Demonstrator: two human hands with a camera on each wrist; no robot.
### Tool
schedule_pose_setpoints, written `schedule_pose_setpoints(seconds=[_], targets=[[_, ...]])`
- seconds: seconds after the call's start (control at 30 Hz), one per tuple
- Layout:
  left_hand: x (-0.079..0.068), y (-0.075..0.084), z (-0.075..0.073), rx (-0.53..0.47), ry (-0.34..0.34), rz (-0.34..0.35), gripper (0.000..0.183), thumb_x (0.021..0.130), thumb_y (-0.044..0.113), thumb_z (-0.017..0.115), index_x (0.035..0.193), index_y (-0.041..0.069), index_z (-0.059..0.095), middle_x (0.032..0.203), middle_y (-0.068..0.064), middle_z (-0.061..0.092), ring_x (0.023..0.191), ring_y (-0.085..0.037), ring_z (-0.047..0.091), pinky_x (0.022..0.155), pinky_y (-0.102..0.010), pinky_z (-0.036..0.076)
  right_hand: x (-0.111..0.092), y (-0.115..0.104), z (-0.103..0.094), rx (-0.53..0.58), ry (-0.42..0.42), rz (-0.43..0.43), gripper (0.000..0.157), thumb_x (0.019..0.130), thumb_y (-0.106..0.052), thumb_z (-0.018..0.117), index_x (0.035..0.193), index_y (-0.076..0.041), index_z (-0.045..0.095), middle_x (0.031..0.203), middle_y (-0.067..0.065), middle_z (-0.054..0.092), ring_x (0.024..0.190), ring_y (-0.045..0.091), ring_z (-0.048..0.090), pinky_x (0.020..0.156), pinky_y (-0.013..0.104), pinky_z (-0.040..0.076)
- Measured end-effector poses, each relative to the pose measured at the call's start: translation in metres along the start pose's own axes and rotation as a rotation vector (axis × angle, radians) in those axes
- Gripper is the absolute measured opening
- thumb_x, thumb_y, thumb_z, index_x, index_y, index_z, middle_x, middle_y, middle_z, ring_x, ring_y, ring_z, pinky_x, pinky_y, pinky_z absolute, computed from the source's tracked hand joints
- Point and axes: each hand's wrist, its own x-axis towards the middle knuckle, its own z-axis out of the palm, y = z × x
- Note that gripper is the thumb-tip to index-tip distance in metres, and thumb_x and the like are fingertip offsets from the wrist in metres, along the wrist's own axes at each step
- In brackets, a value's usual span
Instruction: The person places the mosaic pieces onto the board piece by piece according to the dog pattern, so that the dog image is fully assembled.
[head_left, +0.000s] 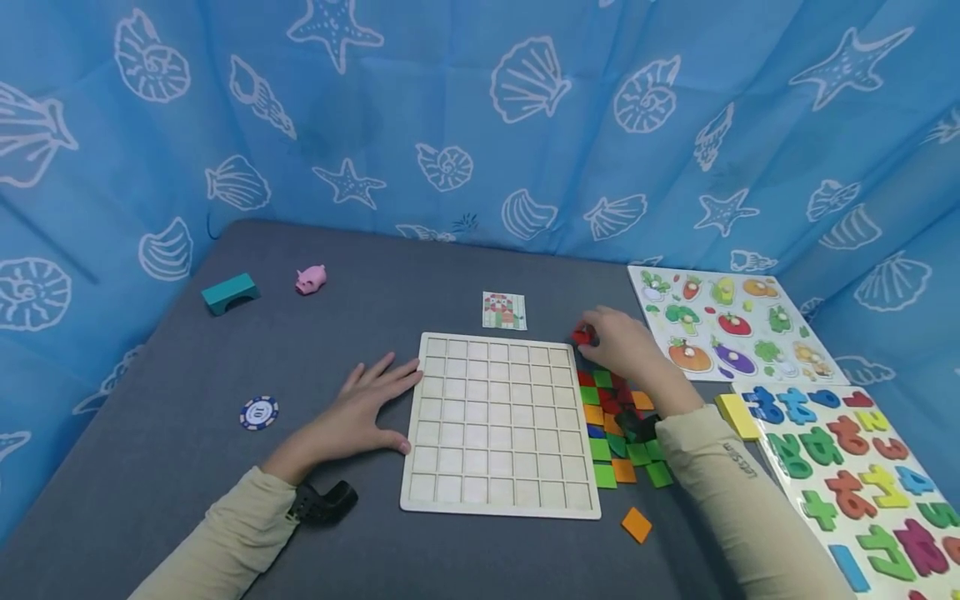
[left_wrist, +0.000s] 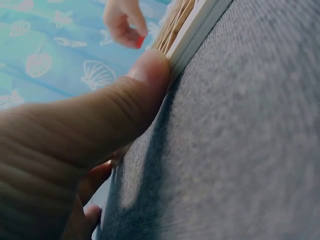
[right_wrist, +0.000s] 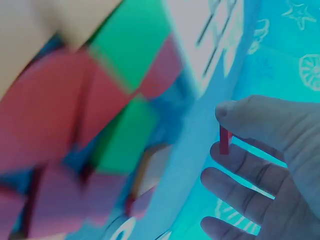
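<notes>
Red tile: pinched in right hand. Left hand: unclenched, fingers spread, touching grid board between hands. Loose coloured tiles: near right hand.

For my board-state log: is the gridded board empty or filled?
Empty: the head view shows every cell of the gridded board bare; the right hand pinches a red piece outside it.

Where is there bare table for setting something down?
The grey table is bare between poker chip, pink pig and left hand, and, nearer than the grid board, from left sleeve to loose orange tile. Crowded: right of the grid board, with coloured tiles, right hand, vegetable puzzle and number puzzle.
</notes>
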Motion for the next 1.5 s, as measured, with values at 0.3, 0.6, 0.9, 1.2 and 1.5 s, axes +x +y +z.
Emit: schedule_pose_setpoints(seconds=[0.3, 0.6, 0.9, 1.2, 1.5], targets=[[-0.001, 0.001, 0.002, 0.054, -0.02, 0.016, 0.086, 0.064, 0.056, 0.066, 0.138, 0.025, 0.035, 0.147, -0.001, 0.022, 0.135, -0.034, 0.006, 0.101, -0.06, 0.001, 0.019, -0.056, 0.002, 0.08, -0.005, -0.175, 0.023, 0.077, -0.011, 0.066, 0.099, -0.011, 0.064, 0.092, 0.003, 0.057, 0.081, 0.018, 0.055, 0.069, 0.035, 0.047], [0.0, 0.006, -0.001, 0.079, -0.033, -0.012, 0.073, 0.064, 0.055, 0.066, 0.13, 0.033, 0.046, 0.147, 0.002, 0.023, 0.135, -0.033, 0.006, 0.101, -0.06, 0.001, 0.037, -0.107, 0.018, 0.009, -0.032, -0.273, 0.019, 0.08, -0.017, 0.065, 0.098, -0.015, 0.065, 0.093, -0.001, 0.059, 0.079, 0.012, 0.055, 0.068, 0.028, 0.047], [-0.004, 0.005, 0.002, 0.083, -0.005, -0.025, 0.072, 0.06, 0.061, 0.064, 0.126, 0.036, 0.048, 0.146, 0.003, 0.023, 0.136, -0.031, 0.007, 0.101, -0.06, 0.003, 0.051, -0.13, 0.027, -0.053, -0.025, -0.312, 0.016, 0.08, -0.012, 0.064, 0.096, -0.015, 0.067, 0.091, -0.002, 0.06, 0.08, 0.011, 0.056, 0.069, 0.028, 0.047], [-0.004, 0.003, 0.004, 0.058, 0.012, -0.006, 0.07, 0.061, 0.062, 0.064, 0.125, 0.037, 0.048, 0.146, 0.004, 0.023, 0.136, -0.03, 0.007, 0.102, -0.059, 0.002, 0.05, -0.137, 0.031, -0.039, -0.065, -0.29, 0.019, 0.08, -0.008, 0.064, 0.094, -0.02, 0.069, 0.088, -0.003, 0.055, 0.075, 0.01, 0.054, 0.065, 0.026, 0.046], [-0.004, 0.004, 0.003, 0.064, 0.015, -0.014, 0.071, 0.06, 0.06, 0.065, 0.125, 0.036, 0.049, 0.146, 0.002, 0.024, 0.135, -0.031, 0.008, 0.101, -0.06, 0.002, 0.041, -0.125, 0.024, 0.03, -0.032, -0.301, 0.024, 0.081, -0.014, 0.064, 0.104, -0.018, 0.066, 0.102, 0.001, 0.058, 0.089, 0.016, 0.058, 0.073, 0.032, 0.048]])
